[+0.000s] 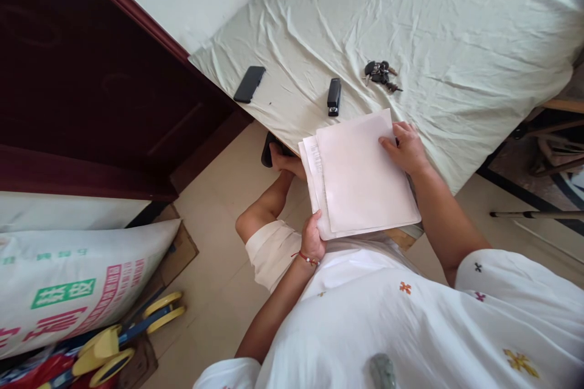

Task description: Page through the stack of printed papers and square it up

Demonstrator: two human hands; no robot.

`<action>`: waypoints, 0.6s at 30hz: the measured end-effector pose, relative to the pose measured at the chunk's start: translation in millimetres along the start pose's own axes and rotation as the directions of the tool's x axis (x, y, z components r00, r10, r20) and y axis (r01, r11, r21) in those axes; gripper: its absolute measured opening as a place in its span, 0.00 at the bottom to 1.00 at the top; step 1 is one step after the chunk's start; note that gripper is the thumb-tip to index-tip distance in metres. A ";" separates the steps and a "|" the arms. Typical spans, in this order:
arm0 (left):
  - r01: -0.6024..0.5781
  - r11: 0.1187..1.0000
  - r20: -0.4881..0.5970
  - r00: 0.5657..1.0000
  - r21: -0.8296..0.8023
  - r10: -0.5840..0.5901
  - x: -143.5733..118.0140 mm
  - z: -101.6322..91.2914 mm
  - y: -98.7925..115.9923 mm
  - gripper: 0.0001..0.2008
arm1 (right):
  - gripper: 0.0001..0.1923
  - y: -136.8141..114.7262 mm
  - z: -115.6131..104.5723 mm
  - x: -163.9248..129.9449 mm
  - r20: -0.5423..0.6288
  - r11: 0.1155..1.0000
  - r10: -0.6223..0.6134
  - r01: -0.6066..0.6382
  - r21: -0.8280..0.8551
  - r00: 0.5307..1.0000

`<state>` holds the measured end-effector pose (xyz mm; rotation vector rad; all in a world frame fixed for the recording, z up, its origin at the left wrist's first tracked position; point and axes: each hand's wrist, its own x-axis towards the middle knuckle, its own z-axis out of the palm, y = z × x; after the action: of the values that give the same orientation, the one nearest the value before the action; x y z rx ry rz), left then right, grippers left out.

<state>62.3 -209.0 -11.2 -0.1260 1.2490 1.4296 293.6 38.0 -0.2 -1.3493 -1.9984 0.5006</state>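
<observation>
Near the shirt (387,310), the left hand (312,237) pinched the papers (360,182) at a corner and the right hand (407,147) held their right edge, though, unevenly stacked, they could have slid apart had either grip loosened.

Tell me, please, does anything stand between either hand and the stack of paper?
Nothing visible does: the left hand holds the stack of paper at its near-left corner, the right hand at its right edge. The stapler lies beyond its far edge.
</observation>
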 end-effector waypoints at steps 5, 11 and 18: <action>-0.012 0.999 0.025 1.000 0.042 0.011 -6.4 6.5 3.3 0.21 | 0.13 -2.9 3.0 -1.8 0.081 0.999 0.048 -0.045 -0.030 0.996; -0.007 0.999 0.006 1.000 0.041 0.006 -10.0 10.5 4.9 0.21 | 0.28 -5.7 -4.0 -2.9 0.102 0.963 0.153 -0.171 0.206 0.983; -0.014 0.999 0.055 0.998 0.030 0.012 -8.6 9.4 4.4 0.20 | 0.11 -9.0 -13.8 -3.2 0.101 0.918 0.177 -0.201 0.342 0.979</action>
<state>66.9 -206.9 1.2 -0.0579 1.2274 1.4156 298.2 30.8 14.3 -1.3156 -1.7322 0.9567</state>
